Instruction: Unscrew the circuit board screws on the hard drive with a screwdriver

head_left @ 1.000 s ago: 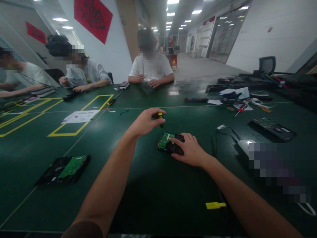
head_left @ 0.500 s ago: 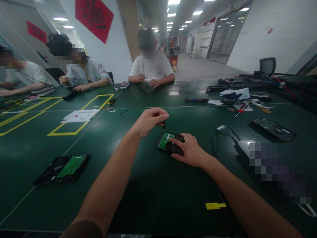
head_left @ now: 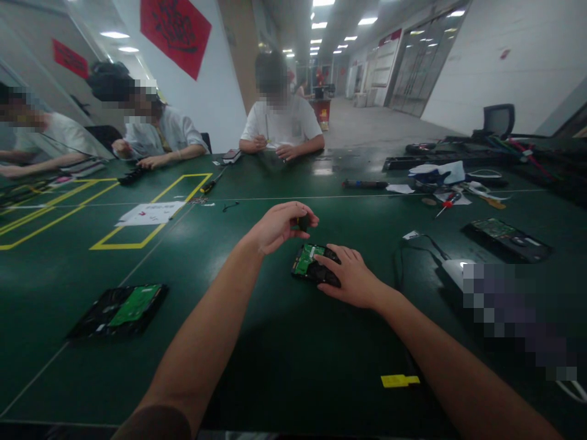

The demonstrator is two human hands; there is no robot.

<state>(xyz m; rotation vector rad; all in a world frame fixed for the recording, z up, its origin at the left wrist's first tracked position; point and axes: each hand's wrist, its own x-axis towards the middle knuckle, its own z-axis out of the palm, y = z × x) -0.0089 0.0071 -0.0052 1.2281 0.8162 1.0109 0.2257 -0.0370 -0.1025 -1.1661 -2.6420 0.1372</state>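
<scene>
My left hand [head_left: 287,227] is raised above the table with its fingers curled round a small black screwdriver [head_left: 302,222] with a bit of yellow on it. Its shaft does not show. Just below lies a hard drive [head_left: 304,261], green circuit board up, flat on the green table [head_left: 293,348]. My right hand [head_left: 348,274] grips the drive's right side, fingers over the far edge and thumb at the near edge, hiding that part. Left hand and drive are apart.
Other hard drives lie at left [head_left: 135,305] and right [head_left: 504,237]. A power strip [head_left: 454,269] with a cable is at right. A yellow tag [head_left: 400,381] lies near the front, a red screwdriver [head_left: 447,205] farther back. Several people sit across the table.
My left hand has turned and its fingers have shifted round the screwdriver, showing more of its side. The right hand and the hard drive stay in place.
</scene>
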